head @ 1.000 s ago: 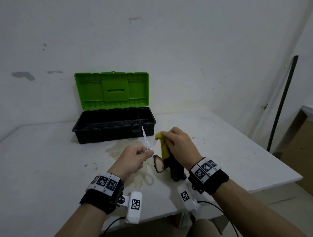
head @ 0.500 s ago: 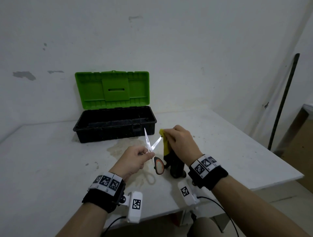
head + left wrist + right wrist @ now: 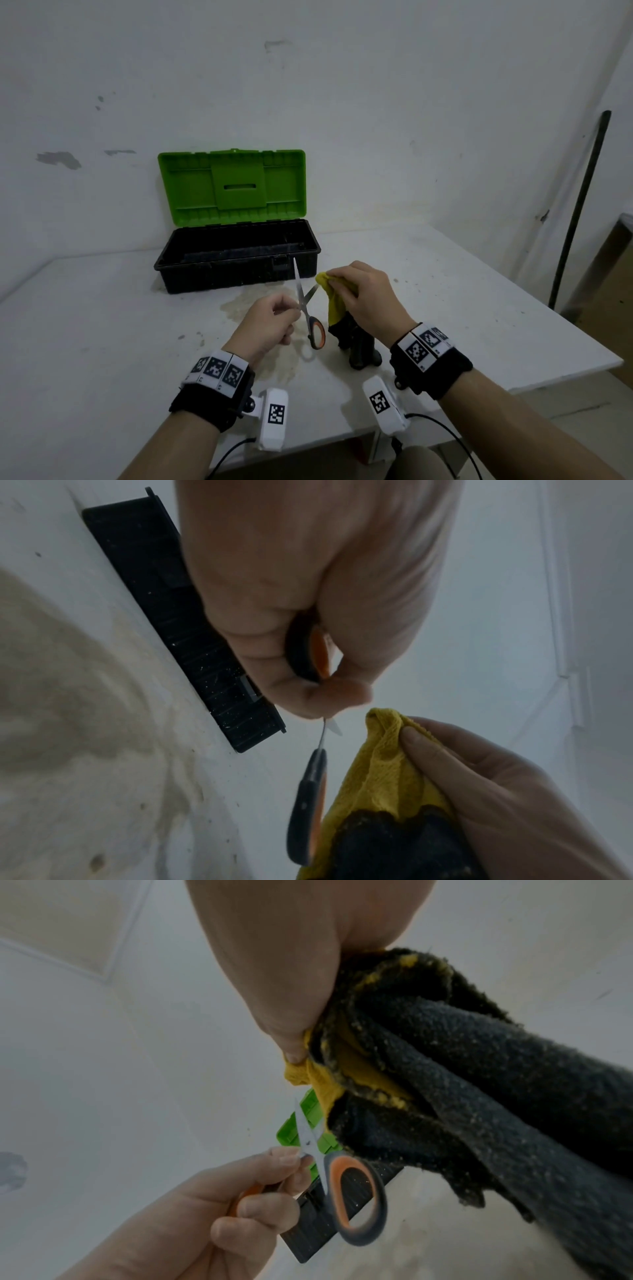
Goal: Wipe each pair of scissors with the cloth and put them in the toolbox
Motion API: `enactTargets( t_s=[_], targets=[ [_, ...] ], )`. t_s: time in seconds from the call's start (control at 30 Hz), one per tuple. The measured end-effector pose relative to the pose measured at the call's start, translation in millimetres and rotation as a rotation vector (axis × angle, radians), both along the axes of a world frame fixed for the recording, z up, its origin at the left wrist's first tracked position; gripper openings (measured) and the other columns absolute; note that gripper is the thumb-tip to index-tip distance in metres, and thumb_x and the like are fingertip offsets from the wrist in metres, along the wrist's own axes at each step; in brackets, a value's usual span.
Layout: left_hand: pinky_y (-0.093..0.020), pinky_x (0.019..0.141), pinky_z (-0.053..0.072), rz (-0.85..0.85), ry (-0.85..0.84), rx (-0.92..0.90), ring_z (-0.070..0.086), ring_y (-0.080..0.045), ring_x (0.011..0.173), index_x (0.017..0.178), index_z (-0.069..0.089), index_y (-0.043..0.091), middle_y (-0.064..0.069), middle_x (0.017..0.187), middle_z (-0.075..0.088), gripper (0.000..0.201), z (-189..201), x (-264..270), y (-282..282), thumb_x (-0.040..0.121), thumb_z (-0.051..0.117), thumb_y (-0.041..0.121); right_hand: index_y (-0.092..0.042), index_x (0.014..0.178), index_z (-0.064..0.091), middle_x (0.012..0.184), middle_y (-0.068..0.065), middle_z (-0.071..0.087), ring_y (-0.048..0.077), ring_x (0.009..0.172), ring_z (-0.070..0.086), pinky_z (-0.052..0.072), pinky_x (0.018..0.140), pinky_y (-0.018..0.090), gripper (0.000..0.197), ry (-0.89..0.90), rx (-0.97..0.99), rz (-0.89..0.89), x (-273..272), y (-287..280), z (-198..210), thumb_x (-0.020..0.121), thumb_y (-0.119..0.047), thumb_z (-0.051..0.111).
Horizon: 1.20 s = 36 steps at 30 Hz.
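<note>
While held up over the white table [image 3: 102,342] w/ blades spread in a V, the scissors [image 3: 303,301] sit mid-frame, well short of the open toolbox [image 3: 236,263] at 12 o'clock.

Left to right:
- Left hand [image 3: 270,323] at 9 o'clock of the pivot: fingers curled round one orange-black handle loop, thumb & forefinger pinching near the pivot. Other loop hangs free at 5 o'clock.
- Scissors: probably light, stiff, steel slick & sharp-edged; best gripped by the rubbery loops, never the edges. One blade points to 12, the other to 2.
- Cloth [image 3: 334,301], yellow w/ dark soiled tail: soft, floppy, drapes down toward the table. Bunched tip touches the tip of the 2 o'clock blade.
- Right hand [image 3: 366,301] at 3 o'clock: fingertips pinching the yellow wad, rest of the fingers curled over it.

Toolbox interior looks dark; contents can't be told.
</note>
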State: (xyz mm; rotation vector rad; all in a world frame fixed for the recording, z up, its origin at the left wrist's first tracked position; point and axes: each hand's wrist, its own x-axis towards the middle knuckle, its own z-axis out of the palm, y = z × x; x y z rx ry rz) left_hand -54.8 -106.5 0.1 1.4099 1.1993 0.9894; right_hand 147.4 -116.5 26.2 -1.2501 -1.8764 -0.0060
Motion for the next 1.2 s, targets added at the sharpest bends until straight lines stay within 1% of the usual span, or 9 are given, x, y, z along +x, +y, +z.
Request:
enactTargets(
  t_s=[0.17, 0.33, 0.43, 0.53, 0.63, 0.8, 0.9, 1.07, 1.2],
  targets=[
    [-0.022, 0.06, 0.055, 0.06, -0.019, 0.075, 0.065, -0.014, 0.069, 0.102, 0.068, 0.013, -0.008, 0.093, 0.07, 0.013, -1.2, -4.0, 1.2, 0.09, 0.072, 0.009, -0.022, 0.105, 0.072, 0.087, -0.005, 0.062, 0.006, 0.076, 0.055, 0.041, 0.07, 0.009, 0.016, 0.007, -0.031, 0.014, -2.5, -1.6, 0.6, 0.093, -0.025, 0.062],
    [-0.028, 0.071, 0.056, 0.193, -0.115, 0.129, 0.072, -0.021, 0.083, 0.094, 0.069, 0.012, -0.008, 0.089, 0.075, 0.016, -1.8, -0.6, 2.5, 0.082, 0.08, 0.012, -0.021, 0.106, 0.072, 0.09, -0.002, 0.066, 0.007, 0.079, 0.056, 0.039, 0.071, 0.007, 0.017, -0.025, -0.062, 0.029, -5.5, -3.1, 0.0, 0.093, -0.025, 0.062],
    [-0.034, 0.081, 0.059, 0.225, -0.309, 0.068, 0.072, -0.026, 0.09, 0.09, 0.073, 0.007, -0.012, 0.09, 0.076, 0.011, -1.3, 3.8, 1.6, 0.082, 0.08, 0.009, -0.021, 0.108, 0.072, 0.092, -0.002, 0.067, 0.008, 0.08, 0.057, 0.038, 0.071, 0.006, 0.018, -0.023, -0.076, 0.033, -8.2, -4.5, 0.5, 0.093, -0.025, 0.062],
    [-0.045, 0.088, 0.058, 0.201, -0.566, -0.082, 0.073, -0.036, 0.1, 0.094, 0.066, 0.006, -0.019, 0.098, 0.074, 0.008, 0.1, 9.8, -1.7, 0.09, 0.072, 0.01, -0.022, 0.11, 0.071, 0.095, -0.003, 0.068, 0.009, 0.084, 0.059, 0.045, 0.075, 0.015, 0.019, -0.025, -0.088, 0.049, -11.3, -5.7, 2.1, 0.093, -0.025, 0.062],
    [-0.052, 0.088, 0.056, 0.161, -0.67, -0.113, 0.075, -0.035, 0.091, 0.099, 0.06, 0.008, -0.021, 0.103, 0.071, 0.011, 2.7, 14.4, -5.0, 0.098, 0.063, 0.019, -0.022, 0.11, 0.071, 0.096, -0.003, 0.068, 0.01, 0.086, 0.06, 0.044, 0.076, 0.013, 0.019, -0.035, -0.082, 0.06, -13.6, -7.1, 3.9, 0.092, -0.025, 0.064],
    [-0.028, 0.06, 0.056, 0.149, -0.68, -0.123, 0.063, -0.016, 0.063, 0.103, 0.059, 0.008, -0.016, 0.096, 0.06, 0.011, -1.6, 16.3, -4.6, 0.102, 0.055, 0.018, -0.021, 0.11, 0.07, 0.098, -0.001, 0.068, 0.013, 0.088, 0.061, 0.046, 0.079, 0.019, 0.02, -0.035, -0.069, 0.072, -17.6, -11.5, 7.4, 0.091, -0.025, 0.065],
    [-0.026, 0.063, 0.056, 0.143, -0.623, -0.088, 0.062, -0.014, 0.064, 0.109, 0.063, -0.001, -0.014, 0.093, 0.063, 0.016, -7.5, 16.5, -3.1, 0.101, 0.058, 0.013, -0.02, 0.111, 0.07, 0.101, -0.002, 0.066, 0.012, 0.09, 0.061, 0.048, 0.079, 0.02, 0.022, -0.032, -0.049, 0.106, -22.9, -12.7, 9.5, 0.091, -0.025, 0.065],
    [-0.027, 0.065, 0.057, 0.186, -0.528, -0.017, 0.07, -0.018, 0.068, 0.092, 0.071, -0.002, -0.011, 0.076, 0.072, 0.023, -9.5, 20.5, -6.8, 0.1, 0.06, 0.018, -0.02, 0.107, 0.071, 0.099, 0.001, 0.06, 0.021, 0.083, 0.061, 0.054, 0.068, 0.039, 0.019, -0.185, -0.032, 0.091, -35.5, -11.7, -0.2, 0.094, -0.026, 0.059],
    [-0.033, 0.067, 0.057, 0.224, -0.483, 0.008, 0.067, -0.021, 0.065, 0.085, 0.071, 0.0, -0.011, 0.071, 0.071, 0.019, -11.7, 19.5, -7.9, 0.097, 0.065, 0.015, -0.024, 0.104, 0.07, 0.096, 0.0, 0.056, 0.023, 0.081, 0.059, 0.053, 0.067, 0.043, 0.022, -0.213, -0.113, -0.026, -36.0, -7.9, 4.2, 0.097, -0.033, 0.051]
  ],
)
